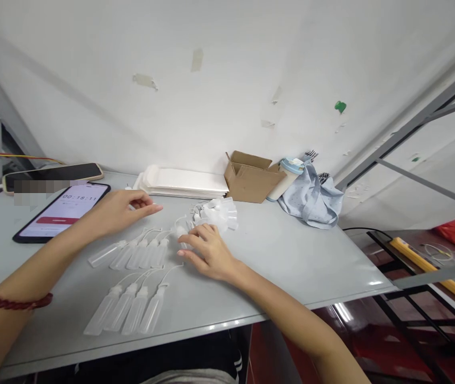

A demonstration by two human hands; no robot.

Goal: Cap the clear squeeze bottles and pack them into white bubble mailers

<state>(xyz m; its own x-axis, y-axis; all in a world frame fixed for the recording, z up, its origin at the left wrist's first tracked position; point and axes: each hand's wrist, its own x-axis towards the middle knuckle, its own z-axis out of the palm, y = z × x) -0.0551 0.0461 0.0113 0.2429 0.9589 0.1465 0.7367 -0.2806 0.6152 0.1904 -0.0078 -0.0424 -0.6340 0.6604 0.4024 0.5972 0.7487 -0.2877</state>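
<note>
My left hand (121, 210) reaches over the grey table (291, 256), thumb and fingers pinched together on something small I cannot make out. My right hand (207, 250) rests on the table with fingers curled, touching a small clear plastic bottle (182, 237) at its fingertips. Two rows of clear squeeze bottles lie flat: a far row (131, 253) between my hands and a near row (127, 309) by the table's front edge. A heap of loose clear bottles (215, 213) sits just beyond my right hand.
A phone showing a timer (63, 210) lies at the left, a second phone (55, 175) behind it. White flat packs (183, 184), an open cardboard box (249, 178), a cup (287, 176) and a blue cloth bag (311, 200) stand along the wall. Metal rack at right.
</note>
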